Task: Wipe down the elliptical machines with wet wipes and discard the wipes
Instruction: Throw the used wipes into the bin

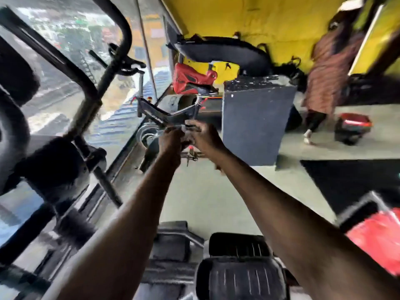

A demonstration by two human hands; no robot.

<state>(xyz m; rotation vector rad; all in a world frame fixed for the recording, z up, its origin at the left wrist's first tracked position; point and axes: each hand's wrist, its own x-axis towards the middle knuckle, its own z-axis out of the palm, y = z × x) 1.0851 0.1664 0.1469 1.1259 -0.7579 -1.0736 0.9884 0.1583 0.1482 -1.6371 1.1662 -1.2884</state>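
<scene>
head cam: everything is smeared with motion blur, so take this loosely. our two arms stretch out ahead and meet mid-frame. the left hand and right hand are touching or nearly so, fingers curled in toward each other around something small and pale between them at the fingertips, maybe the wet wipe, but it's too blurry for us to call. so whether either hand is really gripping it, we can't tell.

the elliptical machine fills the left side, its dark handlebars and upright well to the left of both hands, and neither hand is touching it. its black ribbed foot pedal sits at the bottom, under our right forearm.

beyond the hands there's a dark box on the floor, a red bag against the yellow wall, and another person standing at the right.
</scene>
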